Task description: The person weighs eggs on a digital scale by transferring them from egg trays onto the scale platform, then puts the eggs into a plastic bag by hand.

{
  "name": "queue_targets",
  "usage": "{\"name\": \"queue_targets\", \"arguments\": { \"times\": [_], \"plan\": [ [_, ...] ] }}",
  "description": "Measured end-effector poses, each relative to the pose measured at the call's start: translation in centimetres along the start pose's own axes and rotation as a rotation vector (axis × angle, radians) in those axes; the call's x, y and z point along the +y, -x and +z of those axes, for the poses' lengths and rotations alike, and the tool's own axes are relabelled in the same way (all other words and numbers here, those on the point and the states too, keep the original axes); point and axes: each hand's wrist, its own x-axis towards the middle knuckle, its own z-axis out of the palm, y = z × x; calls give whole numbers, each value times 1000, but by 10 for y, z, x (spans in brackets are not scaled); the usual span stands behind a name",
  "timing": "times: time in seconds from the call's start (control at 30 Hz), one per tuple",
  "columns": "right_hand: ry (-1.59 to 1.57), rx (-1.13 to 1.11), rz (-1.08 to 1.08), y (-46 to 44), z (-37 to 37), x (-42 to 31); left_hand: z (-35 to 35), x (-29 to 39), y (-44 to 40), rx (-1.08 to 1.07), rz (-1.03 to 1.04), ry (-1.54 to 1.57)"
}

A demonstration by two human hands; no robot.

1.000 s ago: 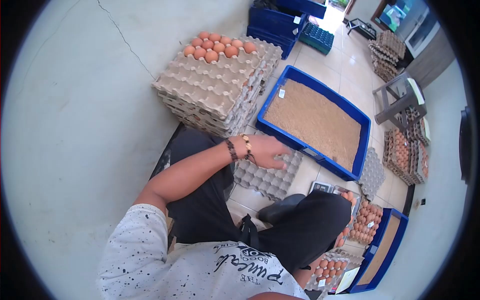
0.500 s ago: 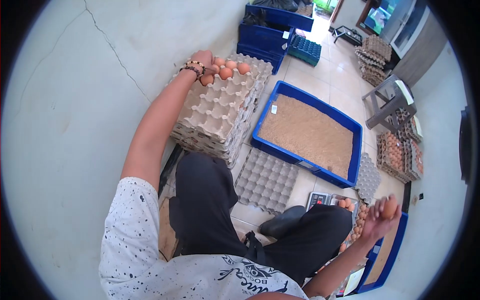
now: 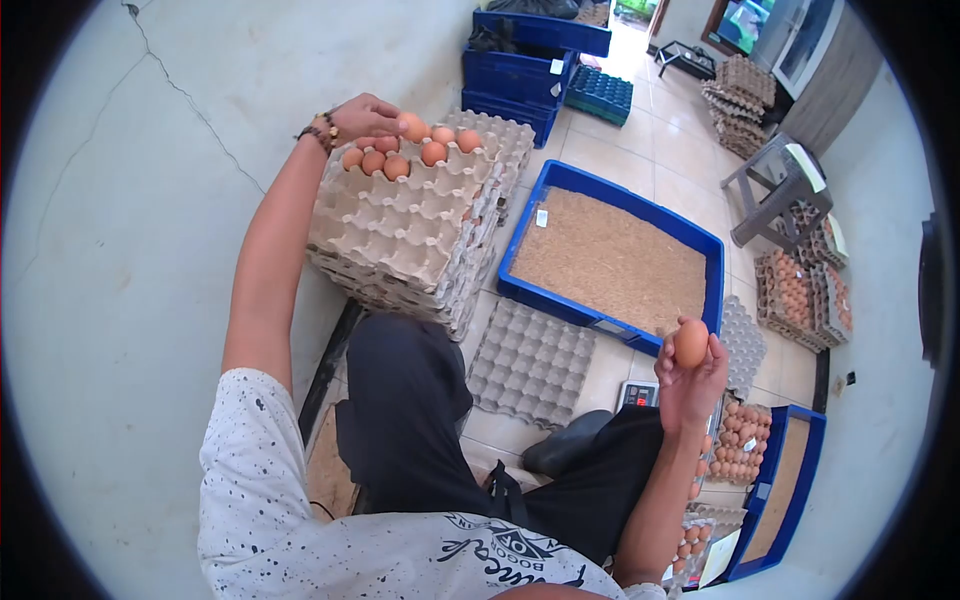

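The right hand (image 3: 690,392) has brought its egg (image 3: 690,344) inward, closer to the large blue bin (image 3: 550,306).

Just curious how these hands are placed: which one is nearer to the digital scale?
The right: the right hand, holding up an egg, appears just beside the digital scale; the left hand is farther off, at the stacked egg trays.

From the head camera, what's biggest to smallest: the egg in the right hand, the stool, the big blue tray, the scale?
1. Big blue tray
2. Stool
3. Egg and scale: too close to rank; the egg looks nearer the camera.
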Motion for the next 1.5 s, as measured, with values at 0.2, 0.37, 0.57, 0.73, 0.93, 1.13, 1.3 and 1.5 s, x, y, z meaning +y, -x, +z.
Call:
{"name": "queue_targets", "arguments": {
  "times": [0.2, 0.37, 0.57, 0.73, 0.93, 1.13, 1.3, 1.5],
  "plan": [
    [247, -216, 50, -43, 53, 48, 41, 39, 68, -13, 312, 74],
    [671, -439, -212, -108, 154, 129, 49, 50, 108, -43, 313, -3],
    [1036, -541, -755, -175, 233, 185, 41, 45, 161, 56, 317, 61],
    [1290, -524, -820, -195, 249, 190, 40, 32, 175, 85, 279, 46],
    [1011, -662, -603, -185, 241, 158, 53, 40, 160, 78, 342, 105],
    [126, -876, 368, -102, 217, 75, 118, 79, 106, -14, 589, -36],
    [367, -664, 179, -97, 135, 18, 182, 133, 92, 110, 643, -346],
    [-85, -445, 51, -43, -39, -70, 224, 68, 86, 194, 553, -694]
  ]
}}
